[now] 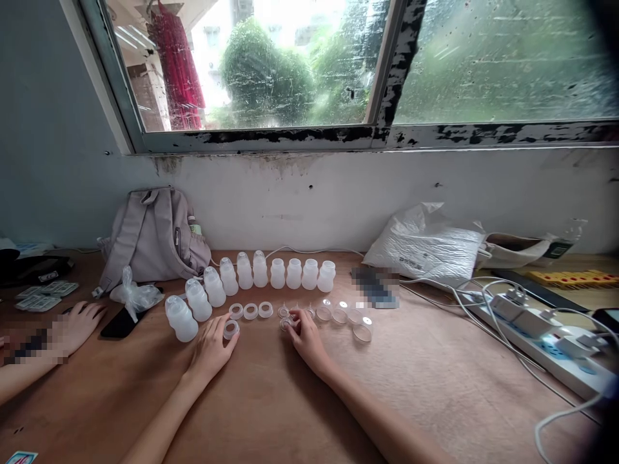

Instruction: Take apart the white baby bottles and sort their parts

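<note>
My left hand (211, 347) is closed at the fingertips around a translucent collar ring (231, 330) on the table. Just behind it lie several similar rings, one being a loose ring (250, 312). My right hand (308, 343) pinches a small clear bottle nipple (286, 324), partly hidden by the fingers. More nipples (283, 310) stand right behind it. Clear dome caps (362, 330) sit to the right of that hand. Farther back is a curved row of small white baby bottles: the left ones, such as a capped bottle (182, 318), have tops on, while an uncapped bottle (326, 277) stands at the right end.
Behind the bottles are a grey backpack (159, 235) and a silvery plastic package (425, 241). Cables run to a white power strip (546, 341) on the right. A knotted plastic bag (133, 293) rests by a black phone (120, 324). Another person's hand (82, 325) lies at far left.
</note>
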### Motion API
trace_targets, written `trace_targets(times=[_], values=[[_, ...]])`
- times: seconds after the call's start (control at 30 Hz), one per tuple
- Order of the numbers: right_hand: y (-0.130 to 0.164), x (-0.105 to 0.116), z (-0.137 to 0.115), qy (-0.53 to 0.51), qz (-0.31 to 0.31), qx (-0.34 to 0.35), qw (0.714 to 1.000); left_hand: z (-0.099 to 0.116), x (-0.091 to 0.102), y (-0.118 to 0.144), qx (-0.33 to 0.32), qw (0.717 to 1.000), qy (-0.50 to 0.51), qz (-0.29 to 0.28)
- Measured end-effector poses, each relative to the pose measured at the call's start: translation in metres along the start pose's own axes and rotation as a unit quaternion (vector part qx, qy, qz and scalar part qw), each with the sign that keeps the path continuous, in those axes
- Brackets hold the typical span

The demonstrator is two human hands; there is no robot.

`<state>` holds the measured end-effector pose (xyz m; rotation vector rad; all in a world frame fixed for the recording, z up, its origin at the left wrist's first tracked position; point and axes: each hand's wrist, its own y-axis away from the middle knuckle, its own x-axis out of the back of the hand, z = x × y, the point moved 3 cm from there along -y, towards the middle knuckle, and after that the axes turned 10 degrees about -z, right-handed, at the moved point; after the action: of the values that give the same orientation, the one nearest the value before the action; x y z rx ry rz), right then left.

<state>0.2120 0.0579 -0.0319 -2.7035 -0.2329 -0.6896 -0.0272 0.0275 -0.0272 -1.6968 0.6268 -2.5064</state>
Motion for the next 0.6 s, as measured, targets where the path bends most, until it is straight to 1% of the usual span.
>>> trace_targets(times=[0.07,0.13,0.2,0.27,0.37,0.47,0.53,0.6], values=[[0.0,0.008,0.002,-0.078,0.012,-0.024,0.997,0.01,0.005,-0.01,-0.013,1.0,0.0,0.011],[0.001,0.016,0.006,-0.171,0.009,-0.05,0.984,0.023,0.012,-0.028,-0.025,0.999,-0.008,0.021],[0.003,0.023,0.011,-0.255,-0.018,-0.068,0.964,0.036,0.02,-0.053,-0.026,0.999,-0.02,0.024],[0.006,0.027,0.013,-0.313,-0.051,-0.074,0.945,0.047,0.025,-0.082,-0.013,0.999,-0.032,0.02],[0.01,0.031,0.014,-0.351,-0.071,-0.074,0.931,0.058,0.026,-0.123,0.019,0.999,-0.041,0.001],[0.011,0.031,0.014,-0.367,-0.066,-0.077,0.925,0.062,0.02,-0.15,0.054,0.996,-0.065,0.01],[0.012,0.031,0.013,-0.377,-0.06,-0.077,0.921,0.062,0.015,-0.157,0.071,0.994,-0.078,0.04],[0.012,0.031,0.012,-0.381,-0.057,-0.077,0.92,0.062,0.011,-0.157,0.066,0.99,-0.083,0.091]])
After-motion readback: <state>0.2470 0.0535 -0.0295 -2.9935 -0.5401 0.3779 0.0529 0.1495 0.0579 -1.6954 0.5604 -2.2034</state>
